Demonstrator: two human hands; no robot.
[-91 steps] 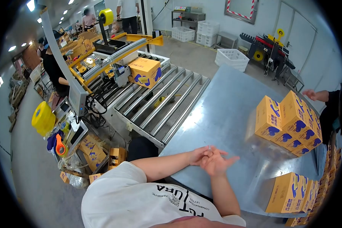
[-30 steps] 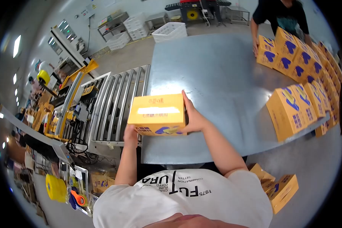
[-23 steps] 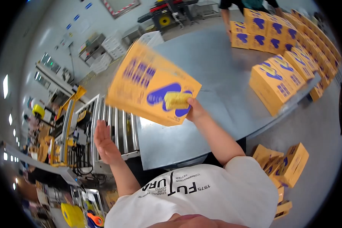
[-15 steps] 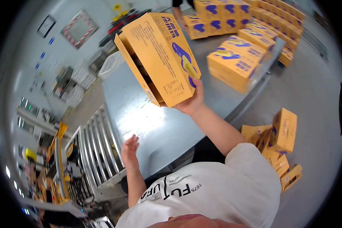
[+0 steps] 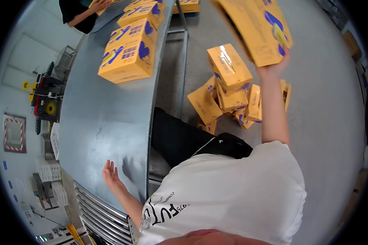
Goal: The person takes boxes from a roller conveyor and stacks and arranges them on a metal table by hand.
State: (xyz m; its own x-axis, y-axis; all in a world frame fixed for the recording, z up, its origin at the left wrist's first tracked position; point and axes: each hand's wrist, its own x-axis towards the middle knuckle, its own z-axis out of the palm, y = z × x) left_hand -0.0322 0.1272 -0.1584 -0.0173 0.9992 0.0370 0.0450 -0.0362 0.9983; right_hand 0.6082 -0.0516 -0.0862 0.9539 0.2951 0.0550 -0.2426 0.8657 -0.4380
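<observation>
My right hand [image 5: 275,67] grips the lower edge of a yellow cardboard box [image 5: 259,30] with purple and corn-like print. It is raised over the floor, right of a heap of boxes, and the view's top edge cuts it off. My left hand [image 5: 111,174] holds nothing. Its fingers are apart above the near part of the grey metal table [image 5: 98,122]. Yellow boxes of the same kind [image 5: 129,55] stand in a row along the table's right edge, beyond my left hand.
On the floor right of the table lies a heap of yellow boxes [image 5: 229,67], some tilted. A co-worker's arm [image 5: 84,16] holds a yellow item at the far end of the table. A roller conveyor [image 5: 102,214] adjoins the table's near end. White crates [image 5: 49,171] stand left.
My view has turned right. My right hand has swung the box from above the table to over the floor. My left hand stays empty near the table.
</observation>
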